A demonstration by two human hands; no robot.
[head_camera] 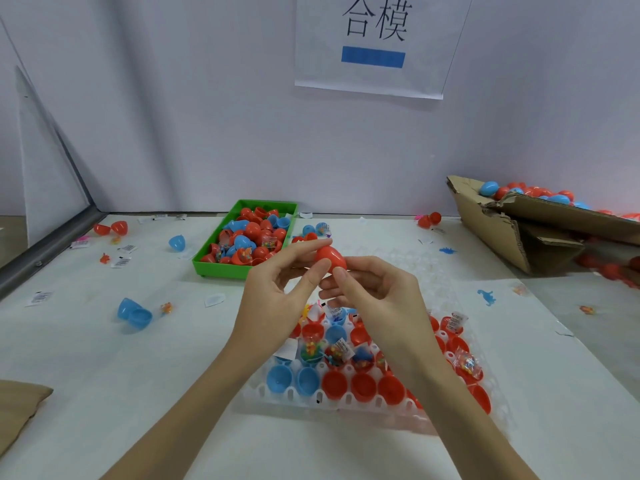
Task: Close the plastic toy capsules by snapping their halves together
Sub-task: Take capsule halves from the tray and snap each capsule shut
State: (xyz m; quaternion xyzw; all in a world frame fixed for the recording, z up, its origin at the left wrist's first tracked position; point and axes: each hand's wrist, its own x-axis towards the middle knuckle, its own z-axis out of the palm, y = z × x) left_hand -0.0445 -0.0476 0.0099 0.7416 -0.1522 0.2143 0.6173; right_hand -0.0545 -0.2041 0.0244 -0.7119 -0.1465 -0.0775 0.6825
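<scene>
Head view: nearest the camera, two bare forearms reach in from 6 o'clock over a white desk [104, 375]. Just beneath them lies a white holder tray [349, 405] whose cups hold open red and blue capsule halves, some carrying small packets of toys. Above the tray, at centre, the left hand [277, 289] and right hand [377, 289] pinch a red capsule [329, 256] between their fingertips, fingers curled on it from either side. The capsule looks egg-shaped, its long axis running from 10 o'clock down towards 4 o'clock; the hands hide its lower part. Behind it at 11 o'clock sits a green bin [221, 268] heaped with red and blue halves. At 2 o'clock a torn cardboard box [502, 230] holds whole capsules. Loose blue halves [135, 313] lie at 9 o'clock. A paper sign [374, 43] hangs at 12 o'clock.
</scene>
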